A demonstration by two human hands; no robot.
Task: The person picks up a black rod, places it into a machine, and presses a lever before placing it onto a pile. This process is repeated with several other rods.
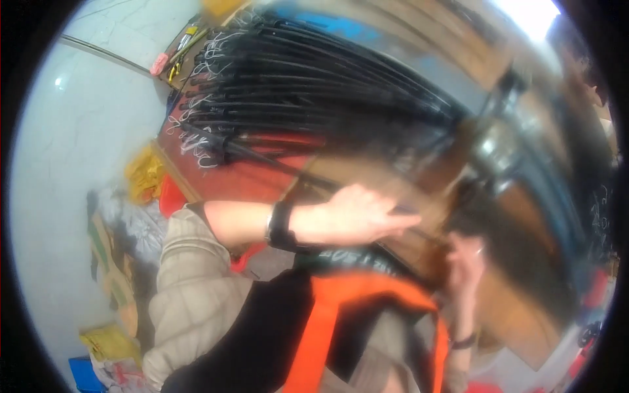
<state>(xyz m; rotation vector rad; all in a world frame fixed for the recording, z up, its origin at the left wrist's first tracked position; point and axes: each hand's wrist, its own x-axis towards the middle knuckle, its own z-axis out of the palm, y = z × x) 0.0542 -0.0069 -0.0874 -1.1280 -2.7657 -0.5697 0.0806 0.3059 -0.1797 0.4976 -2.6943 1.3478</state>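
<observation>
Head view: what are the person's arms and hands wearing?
The left arm has a beige quilted sleeve pushed up above the elbow, leaving the forearm bare, with a black band at the wrist. The left hand is bare. The right hand is bare too, with a thin dark wristband. Motion blur hides finer detail.

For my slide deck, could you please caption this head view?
Blurred view: left hand reaches over a brown board beside bundled black rods; right hand at its edge.
</observation>
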